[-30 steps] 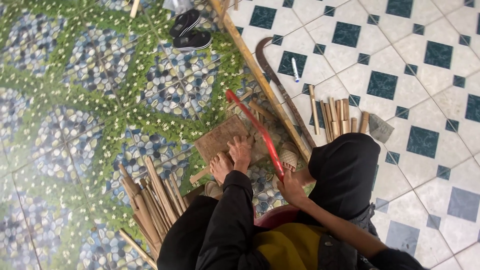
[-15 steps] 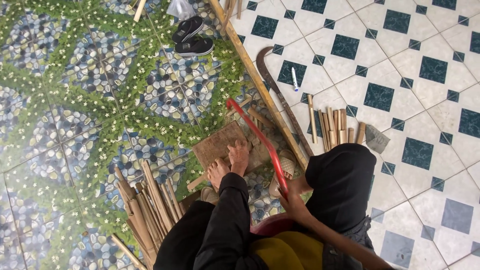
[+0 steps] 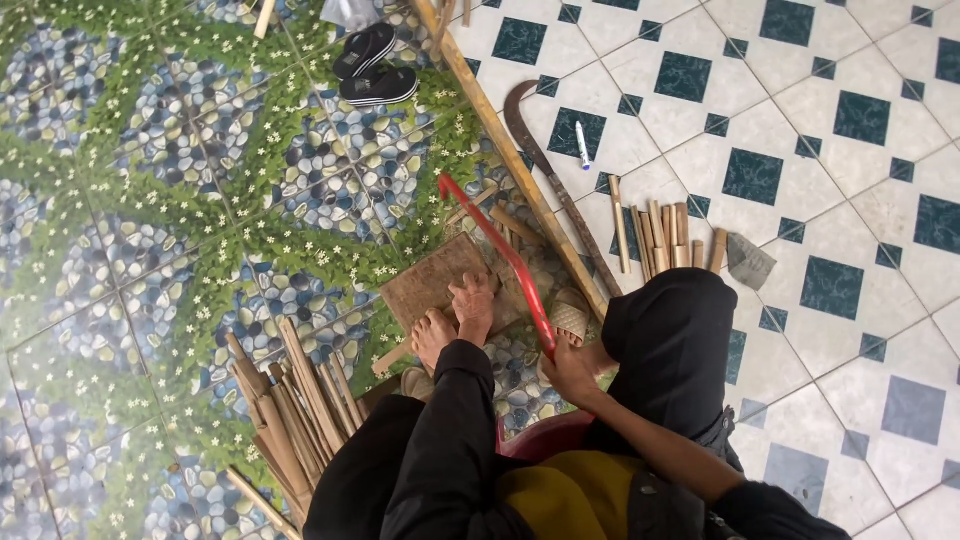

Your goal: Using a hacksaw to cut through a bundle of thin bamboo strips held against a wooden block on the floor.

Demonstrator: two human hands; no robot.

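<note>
My left hand (image 3: 472, 305) presses down on a thin wooden stick (image 3: 392, 356) that lies across a flat brown wooden block (image 3: 425, 280) on the floor. A bare foot (image 3: 432, 335) rests on the same stick just left of that hand. My right hand (image 3: 568, 375) grips the handle end of a red-framed saw (image 3: 497, 246). The saw slants up and left over the block, beside my left hand. Whether its blade touches the stick is hidden.
A bundle of cut sticks (image 3: 290, 400) lies at lower left. A long bamboo pole (image 3: 510, 140), a curved blade (image 3: 540, 150), a marker (image 3: 583, 145), short stick pieces (image 3: 660, 235) and a grey wedge (image 3: 750, 262) lie to the right. Black sandals (image 3: 370, 65) sit at the top.
The saw and my right hand have shifted only slightly along the cut line. My left hand and the foot stay pressed on the stick.
</note>
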